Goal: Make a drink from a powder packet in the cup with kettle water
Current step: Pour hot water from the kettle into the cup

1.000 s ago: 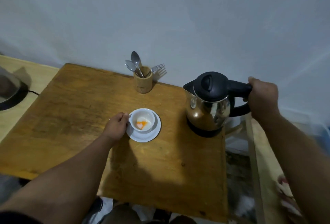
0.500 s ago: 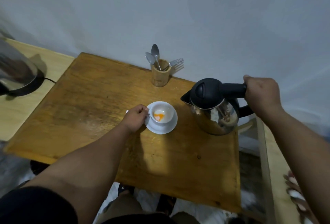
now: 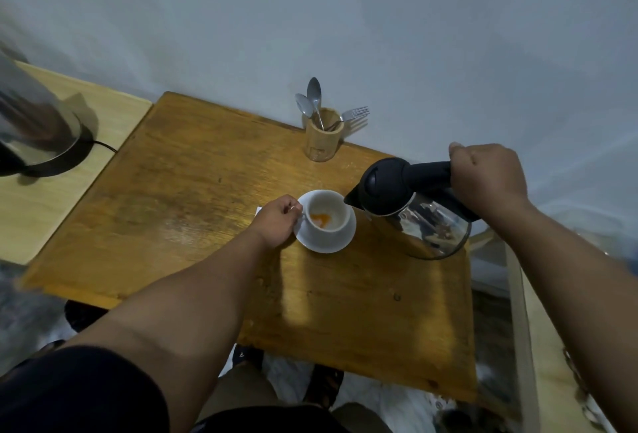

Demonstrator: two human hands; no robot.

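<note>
Apparently cup (image 3: 326, 217) handle pinched, left fingers (image 3: 291, 209)

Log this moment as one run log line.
step: pour start | right hand: grips kettle, tilted, spout at cup rim | left hand: steadies cup on saucer | cup: orange powder, water not visible

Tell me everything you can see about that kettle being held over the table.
The kettle has a shiny, mirror-like metal body, a black domed lid and a black handle. The right hand grips the handle, holding the kettle off the wooden table, tilted so that its black spout reaches the rim of the white cup. No water stream is visible. Nothing else touches it.
</note>
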